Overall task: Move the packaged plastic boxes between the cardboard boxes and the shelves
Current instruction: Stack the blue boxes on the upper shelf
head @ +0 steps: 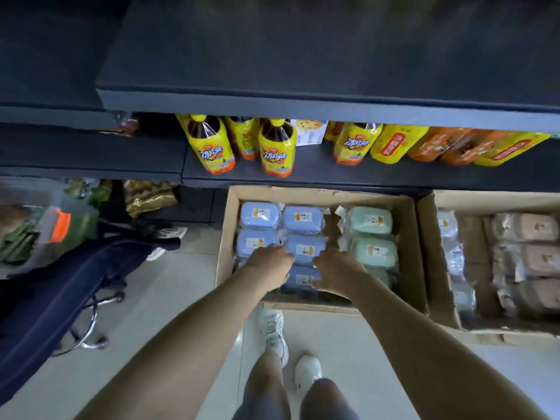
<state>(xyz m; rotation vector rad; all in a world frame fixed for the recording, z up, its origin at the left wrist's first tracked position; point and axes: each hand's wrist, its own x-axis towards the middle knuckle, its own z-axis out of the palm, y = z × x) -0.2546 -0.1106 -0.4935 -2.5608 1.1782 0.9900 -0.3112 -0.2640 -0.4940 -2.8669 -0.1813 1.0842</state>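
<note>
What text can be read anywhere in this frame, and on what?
"冰红茶": yellow labels of the tea bottles.
Red label on the lying bottle: blurred, unreadable.
Stickers on the blue boxes and green boxes: too small to read.

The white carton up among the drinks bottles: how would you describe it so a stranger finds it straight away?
Find the dark shelf just above the cardboard boxes on the floor. A row of yellow tea bottles stands on it, and the white carton sits back in a gap between two of them. It is the only pale, flat-sided box there.
</note>
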